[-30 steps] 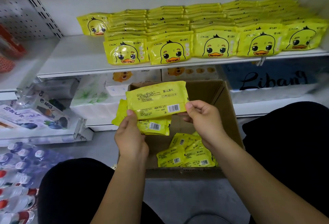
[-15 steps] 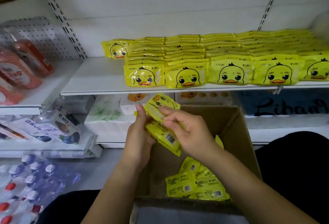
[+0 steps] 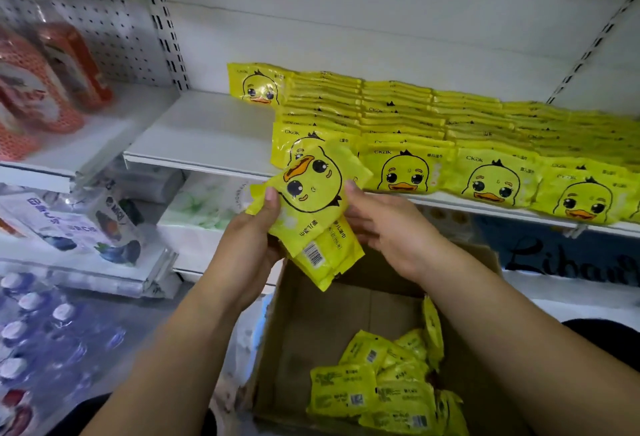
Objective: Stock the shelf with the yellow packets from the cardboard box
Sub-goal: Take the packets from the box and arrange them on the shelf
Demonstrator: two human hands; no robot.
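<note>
We see left hand point(image 3: 254, 231) and right hand point(image 3: 389, 228) both gripping yellow duck packets point(image 3: 313, 198); placing step, next we'd square them onto the bare shelf point(image 3: 194, 131) end

Stacked yellow duck-face plastic packets point(image 3: 313, 193) tilt above the brown cardboard box point(image 3: 311, 314); more packets point(image 3: 374, 390) lie inside, rows point(image 3: 408, 172) fill the white shelf point(image 3: 201, 131) beyond.

This is looking like a shop aisle: white shelves point(image 3: 194, 131) are hanging on slotted uprights point(image 3: 162, 20), identical packets point(image 3: 408, 172) are standing in faced rows, and wrapped bottles point(image 3: 41, 331) are lying beside a stock box point(image 3: 311, 314).
</note>
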